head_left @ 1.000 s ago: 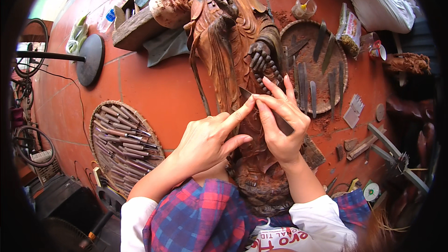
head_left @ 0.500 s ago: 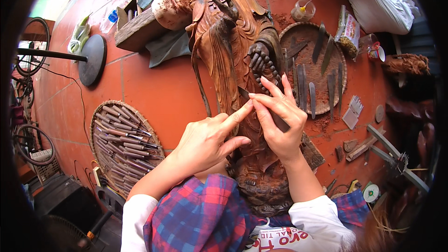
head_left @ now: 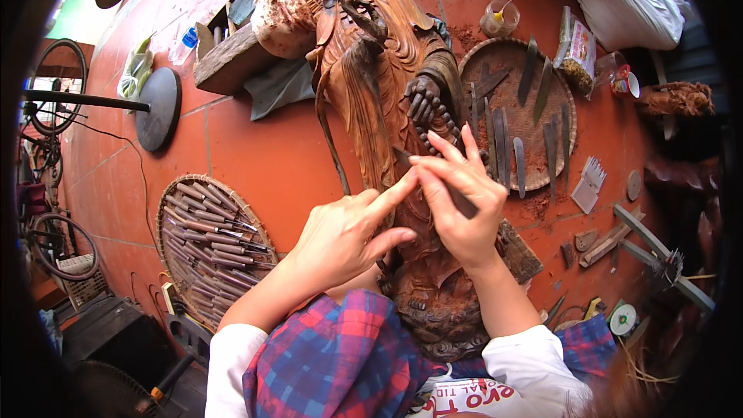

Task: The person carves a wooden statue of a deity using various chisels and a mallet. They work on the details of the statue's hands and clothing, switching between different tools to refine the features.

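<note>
A carved wooden statue [head_left: 364, 120] in brown robes lies lengthways before me, its dark carved hand holding beads. My right hand [head_left: 468, 205] pinches a dark flat scraper blade [head_left: 402, 156] between thumb and fingers, with the ring and little fingers raised. The blade's tip rests at the robe folds beside the beads, and its other end shows under my palm. My left hand [head_left: 348, 236] reaches in from the left, index finger stretched to the blade beside the right fingertips. Its thumb stands apart and the other fingers are loosely bent. Exactly where the edge touches wood is hidden.
At right lies a round woven tray [head_left: 553, 178] with several flat blades. Another woven tray [head_left: 162, 224] at left is heaped with wooden-handled carving tools. A wooden block [head_left: 224, 62] and a round black stand base [head_left: 160, 108] are at upper left; a metal stand [head_left: 658, 248] is at right.
The view has shifted slightly, so the left tray and stand sit further right. Both hands keep nearly the same hold, with the blade moved only a little on the carving.
</note>
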Action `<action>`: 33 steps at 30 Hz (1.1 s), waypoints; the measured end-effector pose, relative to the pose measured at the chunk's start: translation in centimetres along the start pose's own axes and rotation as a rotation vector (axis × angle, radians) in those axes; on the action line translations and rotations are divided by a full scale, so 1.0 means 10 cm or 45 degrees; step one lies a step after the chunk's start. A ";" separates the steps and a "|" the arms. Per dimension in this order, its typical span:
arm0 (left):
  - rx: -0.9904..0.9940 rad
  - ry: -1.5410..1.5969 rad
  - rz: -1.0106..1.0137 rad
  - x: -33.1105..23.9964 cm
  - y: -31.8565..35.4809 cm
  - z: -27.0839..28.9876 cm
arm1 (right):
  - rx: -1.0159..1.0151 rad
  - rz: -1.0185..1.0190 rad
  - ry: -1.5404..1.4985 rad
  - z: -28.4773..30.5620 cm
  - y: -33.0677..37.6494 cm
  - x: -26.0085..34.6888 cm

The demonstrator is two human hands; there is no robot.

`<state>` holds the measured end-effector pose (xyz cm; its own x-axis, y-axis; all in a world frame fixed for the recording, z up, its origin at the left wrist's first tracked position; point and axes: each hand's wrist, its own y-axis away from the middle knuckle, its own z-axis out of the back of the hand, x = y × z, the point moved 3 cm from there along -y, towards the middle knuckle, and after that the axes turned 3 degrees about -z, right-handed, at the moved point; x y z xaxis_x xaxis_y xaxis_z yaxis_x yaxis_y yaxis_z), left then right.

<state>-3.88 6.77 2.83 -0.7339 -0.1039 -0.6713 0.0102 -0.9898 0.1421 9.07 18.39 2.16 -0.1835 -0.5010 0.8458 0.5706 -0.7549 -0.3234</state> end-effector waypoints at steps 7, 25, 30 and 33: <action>0.005 -0.036 -0.023 -0.02 -0.07 0.06 | -0.044 -0.049 -0.063 0.03 -0.03 0.01; -0.024 -0.039 -0.057 -0.03 -0.02 0.04 | 0.063 -0.032 -0.006 0.06 -0.02 0.03; -0.014 -0.004 -0.008 -0.07 -0.04 0.08 | -0.015 -0.114 -0.147 0.01 -0.02 -0.01; -0.060 -0.013 -0.060 -0.06 -0.03 0.05 | 0.016 -0.077 -0.063 0.04 -0.02 0.02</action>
<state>-3.77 7.17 3.53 -0.7414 -0.0563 -0.6687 0.0071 -0.9971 0.0760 9.27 18.60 2.62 -0.1781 -0.4327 0.8838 0.5700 -0.7775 -0.2658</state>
